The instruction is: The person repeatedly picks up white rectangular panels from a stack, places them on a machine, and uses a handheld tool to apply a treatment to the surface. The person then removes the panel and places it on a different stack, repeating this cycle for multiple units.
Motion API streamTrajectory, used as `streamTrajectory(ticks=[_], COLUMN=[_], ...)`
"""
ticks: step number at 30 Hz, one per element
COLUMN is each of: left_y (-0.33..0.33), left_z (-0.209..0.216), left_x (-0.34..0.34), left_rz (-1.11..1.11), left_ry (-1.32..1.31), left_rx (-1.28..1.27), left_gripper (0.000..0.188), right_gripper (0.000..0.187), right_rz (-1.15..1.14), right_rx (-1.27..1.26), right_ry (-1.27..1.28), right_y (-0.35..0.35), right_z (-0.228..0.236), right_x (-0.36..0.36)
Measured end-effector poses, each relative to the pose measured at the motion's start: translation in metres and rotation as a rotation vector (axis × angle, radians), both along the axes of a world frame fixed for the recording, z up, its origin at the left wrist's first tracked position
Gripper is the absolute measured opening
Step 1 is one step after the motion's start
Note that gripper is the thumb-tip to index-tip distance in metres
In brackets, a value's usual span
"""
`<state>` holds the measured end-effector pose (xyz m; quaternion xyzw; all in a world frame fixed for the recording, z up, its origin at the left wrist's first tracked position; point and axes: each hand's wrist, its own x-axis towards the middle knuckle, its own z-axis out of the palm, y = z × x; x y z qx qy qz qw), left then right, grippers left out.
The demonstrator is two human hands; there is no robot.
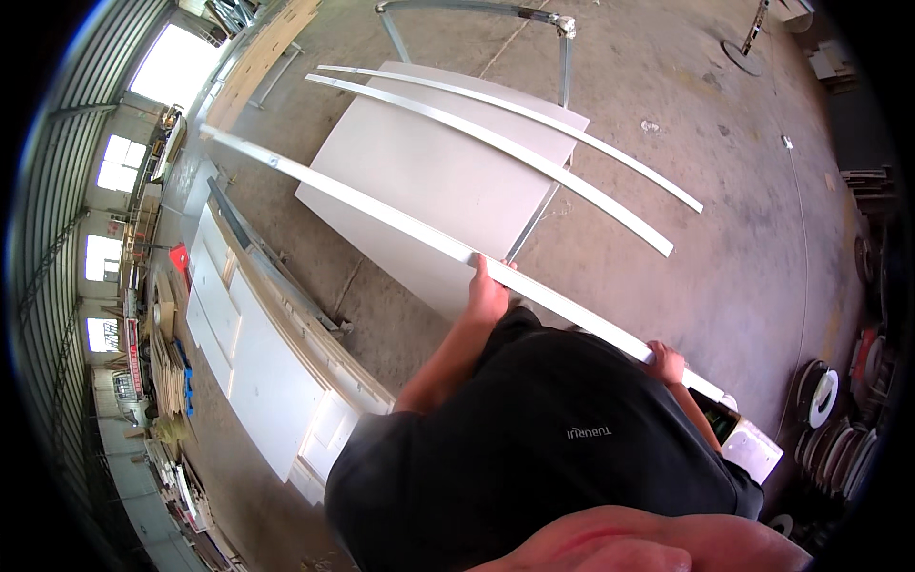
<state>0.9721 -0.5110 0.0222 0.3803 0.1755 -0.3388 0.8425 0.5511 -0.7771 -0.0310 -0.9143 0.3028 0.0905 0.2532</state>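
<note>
A long white strip (400,221) runs slantwise across the view from far left to near right, in front of my body. My left hand (488,294) is closed around it near its middle, thumb on top. Closer to its right end, my right hand (665,364) grips the same strip, its fingers over the edge. Beyond it lies a large pale board (438,157) on a metal frame (564,81). Two more long white strips, a wider one (496,141) and a thinner one (553,124), rest across that board and stick out past its right side.
To my left stands a stack of white panels (250,329) with wooden edges. A wooden-topped bench (272,48) is at the far left. At the right, several round reels (839,456) sit on the concrete floor (705,286), and a cable (799,219) runs along it.
</note>
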Motion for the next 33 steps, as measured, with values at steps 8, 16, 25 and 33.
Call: streamTrajectory(ticks=[8, 16, 25, 33], left_y=[-0.131, -0.245, -0.354, -0.384], left_z=[-0.039, -0.088, -0.121, -0.129], left_x=[0.093, 0.221, 0.351, 0.367], left_rz=[0.003, -0.114, -0.182, -0.390], left_ry=[0.238, 0.231, 0.236, -0.069], left_rx=[0.167, 0.167, 0.286, 0.540], left_gripper=[0.057, 0.049, 0.044, 0.044], right_gripper=[0.041, 0.039, 0.047, 0.054], right_rz=[-0.180, -0.179, -0.166, -0.078], right_rx=[-0.047, -0.131, -0.088, 0.063], right_ry=[0.099, 0.087, 0.174, 0.190], right_y=[-0.057, -0.137, -0.255, -0.346], right_z=[0.022, 0.043, 0.028, 0.008], right_x=[0.066, 0.189, 0.325, 0.404])
